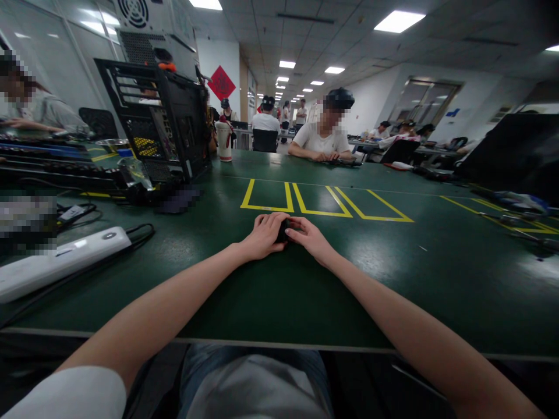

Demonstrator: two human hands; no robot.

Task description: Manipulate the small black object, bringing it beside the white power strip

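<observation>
A small black object [282,231] is between my two hands, just above or on the green table [279,291]. My left hand [265,234] is wrapped round its left side, with the thumb low and the fingers over the top. From the right, my right hand [309,237] touches it with the thumb and fingertips pinched near its edge. Much of the object is hidden by the fingers, so I cannot make out what it is. Yellow tape outlines [267,208] lie on the table just beyond my hands.
At the left stand an open black computer case [168,116] and a white power strip [65,262] with black cables. A white cup [224,139] is farther back. Across the table sits a person [322,139] working. Tools and cables [519,218] lie at the right.
</observation>
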